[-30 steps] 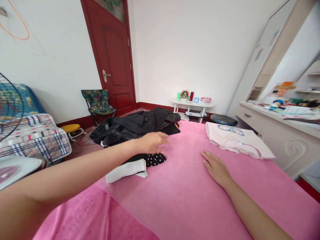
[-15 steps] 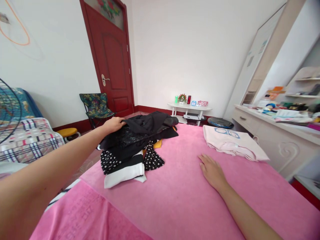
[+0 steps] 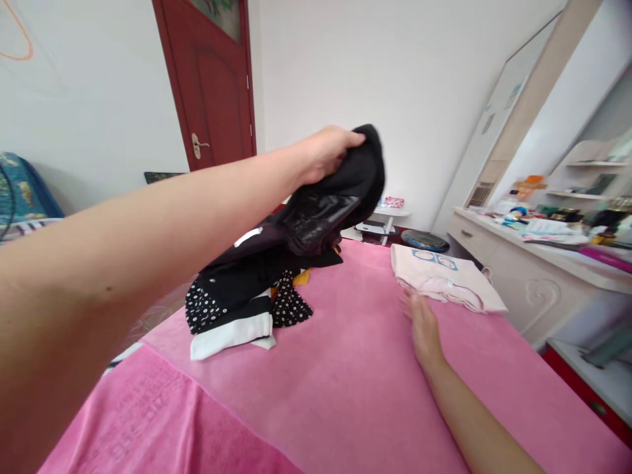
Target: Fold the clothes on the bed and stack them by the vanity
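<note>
A black garment (image 3: 363,174) with a shiny black patch hangs from my left hand (image 3: 328,151), which grips its edge above the bed; its lower part still rests on the pile. Under it lies a heap of clothes: black cloth (image 3: 247,276), black fabric with white dots (image 3: 291,306), a folded white piece (image 3: 232,339) and a bit of yellow (image 3: 302,277). My right hand (image 3: 423,326), slightly blurred, hovers over or rests on the pink bedspread (image 3: 345,382) with fingers stretched, just in front of a folded pale pink shirt (image 3: 444,280).
A cream dresser (image 3: 523,263) covered in small items stands along the right side. Beyond the bed are a low white table (image 3: 390,212) and a dark round object (image 3: 424,240). A red door (image 3: 212,99) is at the back left.
My left hand has lifted the black garment up and to the right off the pile. My right hand has shifted slightly toward the pale pink shirt. The view has turned a little to the right.
</note>
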Demonstrator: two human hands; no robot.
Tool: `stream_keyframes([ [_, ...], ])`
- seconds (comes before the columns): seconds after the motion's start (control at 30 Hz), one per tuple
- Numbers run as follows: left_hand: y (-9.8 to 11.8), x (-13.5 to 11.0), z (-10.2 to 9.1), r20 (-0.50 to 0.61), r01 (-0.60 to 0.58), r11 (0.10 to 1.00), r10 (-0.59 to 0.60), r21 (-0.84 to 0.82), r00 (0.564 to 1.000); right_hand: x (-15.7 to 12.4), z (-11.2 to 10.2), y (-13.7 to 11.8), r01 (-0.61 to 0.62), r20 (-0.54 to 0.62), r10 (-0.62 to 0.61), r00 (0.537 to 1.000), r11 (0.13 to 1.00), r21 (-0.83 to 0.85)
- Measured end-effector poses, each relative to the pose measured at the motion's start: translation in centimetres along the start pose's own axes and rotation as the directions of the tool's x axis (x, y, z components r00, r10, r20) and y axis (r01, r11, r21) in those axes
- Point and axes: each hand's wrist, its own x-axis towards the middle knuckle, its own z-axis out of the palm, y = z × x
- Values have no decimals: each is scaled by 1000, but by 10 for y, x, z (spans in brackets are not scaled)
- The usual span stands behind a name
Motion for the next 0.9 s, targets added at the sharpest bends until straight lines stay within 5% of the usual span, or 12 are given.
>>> stream_keyframes([
  [0.03,13,-6,13,129,-83,990,98,-117,987,4,-7,2,-38,-108,55,993,988,152],
  [0.1,19,-23,45,322,-191,897,332,-399,887,12,-25,9,-89,-259,187,948,932,351],
  [0.17,-1,-42,84,357,-192,841,407,-506,841,21,-46,19,-154,-325,300,897,900,407],
  [0.3,-86,-87,163,249,-250,934,313,-254,917,31,-70,37,-239,-354,373,857,899,368],
  [0.4,-140,-126,202,347,-260,961,213,94,913,31,-65,40,-201,-365,276,889,952,229],
  [0.53,-158,-166,223,323,-273,913,171,302,931,25,-53,31,-151,-345,78,935,970,-191],
  [0.67,-152,-174,225,271,-254,909,166,332,948,18,-44,18,-59,-181,-61,981,804,-591],
  [0.77,-152,-174,228,236,-245,915,173,321,956,13,-34,5,57,74,-2,997,664,-746],
  [0.9,-150,-176,223,227,-230,937,172,264,959,7,-22,-19,202,293,157,943,430,-880],
])
